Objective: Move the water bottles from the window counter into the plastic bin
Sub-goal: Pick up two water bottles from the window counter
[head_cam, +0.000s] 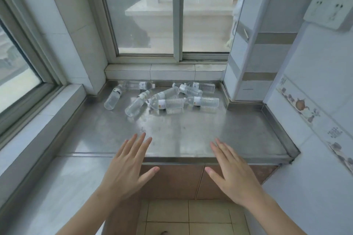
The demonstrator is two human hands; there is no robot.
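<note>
Several clear water bottles with white labels lie on their sides at the back of a steel counter, under the window. One bottle lies furthest left, another near the middle, one beside it, and one on the right. My left hand and my right hand hover above the counter's front edge, palms down, fingers spread, holding nothing. Both are well short of the bottles. No plastic bin is in view.
Windows stand behind and to the left of the counter. A tiled wall with a socket plate rises on the right. Brown cabinet doors sit under the counter, tiled floor below me.
</note>
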